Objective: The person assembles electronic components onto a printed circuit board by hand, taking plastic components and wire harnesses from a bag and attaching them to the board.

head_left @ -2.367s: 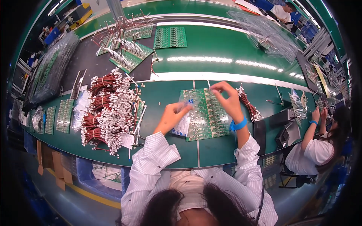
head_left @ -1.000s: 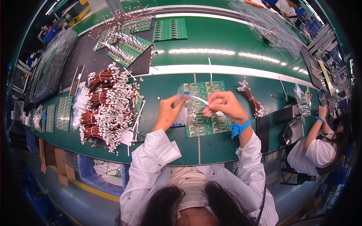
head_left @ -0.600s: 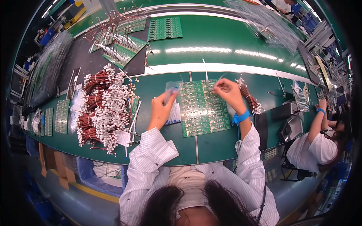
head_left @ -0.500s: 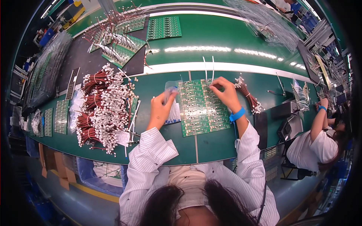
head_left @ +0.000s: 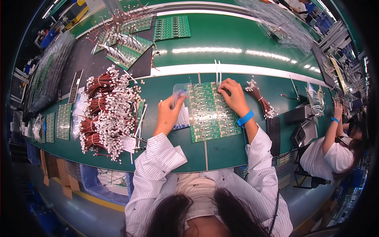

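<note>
A green circuit board panel (head_left: 215,118) lies in front of me, covered with rows of small parts. My left hand (head_left: 169,113) is closed on a clear plastic bag (head_left: 181,87) at the panel's left edge. White strips with blue ends (head_left: 181,119) show below that hand, beside the panel. My right hand (head_left: 233,96) pinches at the panel's upper right part; a blue band is round its wrist. Two thin white wires (head_left: 218,71) stick up past the far edge there, and the right fingertips meet the lower end of one. The exact contact is too small to see.
Bundles of red-brown wires with white connectors (head_left: 106,114) are heaped at left. Another bundle (head_left: 259,98) lies right of my hand. Wired boards (head_left: 128,53) stand at the back left, beside a bare panel (head_left: 172,28). A co-worker (head_left: 327,150) sits at far right.
My right hand has shifted slightly left, and the right-hand white wire has moved closer to the other one. My left hand stays in place. The co-worker's arm has moved a little.
</note>
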Demonstrator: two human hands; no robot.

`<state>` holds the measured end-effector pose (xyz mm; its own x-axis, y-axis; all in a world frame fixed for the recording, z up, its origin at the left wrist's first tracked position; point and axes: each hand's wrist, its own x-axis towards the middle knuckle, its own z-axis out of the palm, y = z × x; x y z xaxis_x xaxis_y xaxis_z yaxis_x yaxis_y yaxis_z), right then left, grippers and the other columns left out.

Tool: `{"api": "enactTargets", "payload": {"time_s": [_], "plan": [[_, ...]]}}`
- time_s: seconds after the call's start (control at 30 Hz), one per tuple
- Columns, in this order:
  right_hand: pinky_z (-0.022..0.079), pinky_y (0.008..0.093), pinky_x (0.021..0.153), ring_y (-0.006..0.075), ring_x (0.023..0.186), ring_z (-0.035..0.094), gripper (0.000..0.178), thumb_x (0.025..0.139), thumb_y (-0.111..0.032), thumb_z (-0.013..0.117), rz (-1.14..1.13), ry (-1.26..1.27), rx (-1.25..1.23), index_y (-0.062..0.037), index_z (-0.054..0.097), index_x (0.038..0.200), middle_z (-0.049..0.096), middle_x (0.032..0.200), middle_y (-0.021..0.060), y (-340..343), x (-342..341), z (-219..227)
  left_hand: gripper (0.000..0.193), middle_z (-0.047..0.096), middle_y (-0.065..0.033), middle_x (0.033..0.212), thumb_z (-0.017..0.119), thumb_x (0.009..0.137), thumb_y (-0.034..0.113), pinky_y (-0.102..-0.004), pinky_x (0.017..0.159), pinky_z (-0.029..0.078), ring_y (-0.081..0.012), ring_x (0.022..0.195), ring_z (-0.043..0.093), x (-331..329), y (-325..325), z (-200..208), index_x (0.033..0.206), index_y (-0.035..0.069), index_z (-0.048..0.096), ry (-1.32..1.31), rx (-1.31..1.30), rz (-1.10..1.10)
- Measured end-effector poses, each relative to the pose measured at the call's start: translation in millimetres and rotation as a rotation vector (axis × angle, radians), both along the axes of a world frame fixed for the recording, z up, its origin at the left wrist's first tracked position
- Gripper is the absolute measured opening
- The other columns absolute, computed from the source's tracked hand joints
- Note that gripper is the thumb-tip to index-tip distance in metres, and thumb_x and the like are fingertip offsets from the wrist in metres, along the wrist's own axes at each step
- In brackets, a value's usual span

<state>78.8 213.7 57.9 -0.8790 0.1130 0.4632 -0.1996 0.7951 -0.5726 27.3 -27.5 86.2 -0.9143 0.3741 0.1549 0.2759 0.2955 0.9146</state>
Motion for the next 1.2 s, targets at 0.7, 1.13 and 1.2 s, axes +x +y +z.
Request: {"api": "enactTargets", "payload": {"time_s": [0.7,1.13,1.2], "plan": [[0.045,0.0252,0.06,0.0156,0.066,0.057,0.008,0.072,-0.002,0.063,-0.011,-0.062,-0.236,0.0,0.058,0.078,0.057,0.074,0.0069,-2.9,0.4,2.5,0.019,0.043,-0.0056,0.051,0.059,0.082,0.022,-0.0275,0.044,0.029,-0.0085,0.049,0.032,4.5,2.4,-6.5,0.089,0.005,0.066,-0.027,-0.017,-0.046],[0.041,0.0315,0.057,0.0263,0.064,0.051,0.007,0.075,0.001,0.057,-0.006,0.051,-0.055,0.003,0.05,0.077,0.048,0.072,0.0128,-9.9,-1.4,-3.8,0.021,0.042,-0.0052,0.05,0.06,0.081,0.022,-0.0278,0.044,0.029,-0.0082,0.049,0.031,6.0,2.6,-7.8,0.089,0.004,0.066,-0.041,-0.003,-0.043],[0.041,0.0324,0.058,0.0274,0.064,0.05,0.008,0.075,0.002,0.057,-0.012,0.054,-0.048,0.0028,0.049,0.077,0.048,0.071,0.0131,-11.0,-0.8,-3.3,0.021,0.041,-0.0051,0.05,0.06,0.081,0.023,-0.028,0.044,0.029,-0.0084,0.049,0.031,6.1,2.4,-9.4,0.089,0.004,0.066,-0.043,-0.011,-0.047]]}}
